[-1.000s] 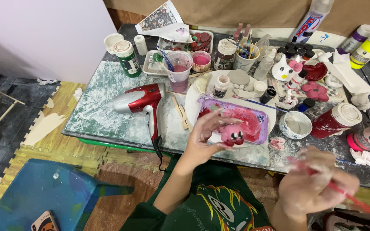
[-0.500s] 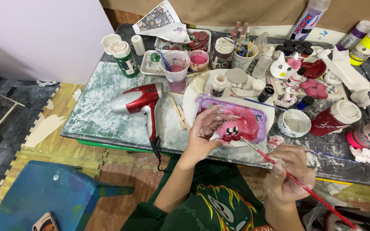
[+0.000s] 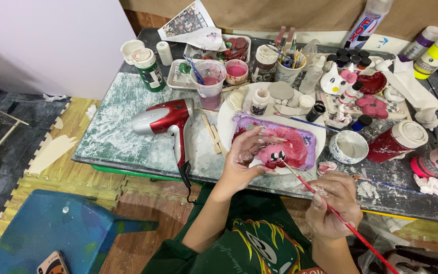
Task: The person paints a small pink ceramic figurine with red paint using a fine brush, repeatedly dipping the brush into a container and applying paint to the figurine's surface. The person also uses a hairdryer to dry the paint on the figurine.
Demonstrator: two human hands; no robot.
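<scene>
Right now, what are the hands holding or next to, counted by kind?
Pink figurine, in left hand: 1
Red-handled brush, in right hand: 1
Purple tray: 1
Red hair dryer: 1
Total: 4

The figure (image 3: 275,156) is small, round and pink, with two black dots on its front. It sits at the fingertips, just above the purple tray (image 3: 307,143), which is smeared with red paint. The brush (image 3: 330,208) has a thin red handle, lies slanted, and its tip touches the figure near the dots.
</scene>
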